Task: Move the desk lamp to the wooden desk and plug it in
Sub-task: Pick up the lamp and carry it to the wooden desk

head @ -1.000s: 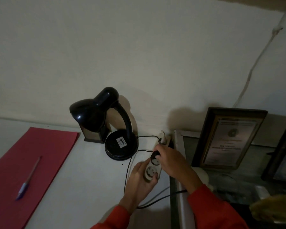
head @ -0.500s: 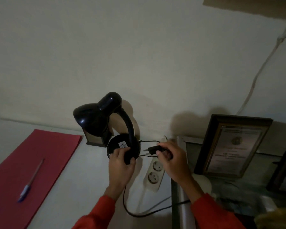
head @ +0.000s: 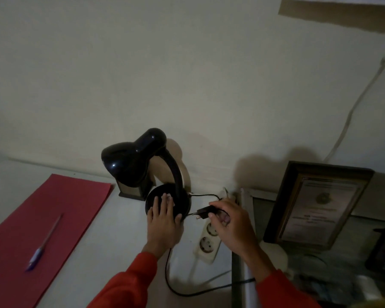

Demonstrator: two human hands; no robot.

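A black desk lamp [head: 140, 161] with a curved neck stands on a white surface [head: 111, 236] against the wall. My left hand [head: 163, 225] lies on its round base, fingers over the white label. My right hand [head: 229, 221] holds the lamp's black plug [head: 202, 212], lifted clear of the white power strip [head: 208, 240], prongs pointing left. The black cord [head: 176, 287] loops along the surface below my hands. Two sockets of the strip show, both free.
A red folder [head: 42, 221] with a pen [head: 43, 243] on it lies at the left. A small dark-framed box [head: 129, 192] stands behind the lamp. A framed certificate [head: 316, 207] leans on the wall at the right, above a glass-topped surface [head: 262, 203].
My right hand pulled the plug out of the power strip and lifted it. My left hand left the strip and moved up onto the lamp's base.
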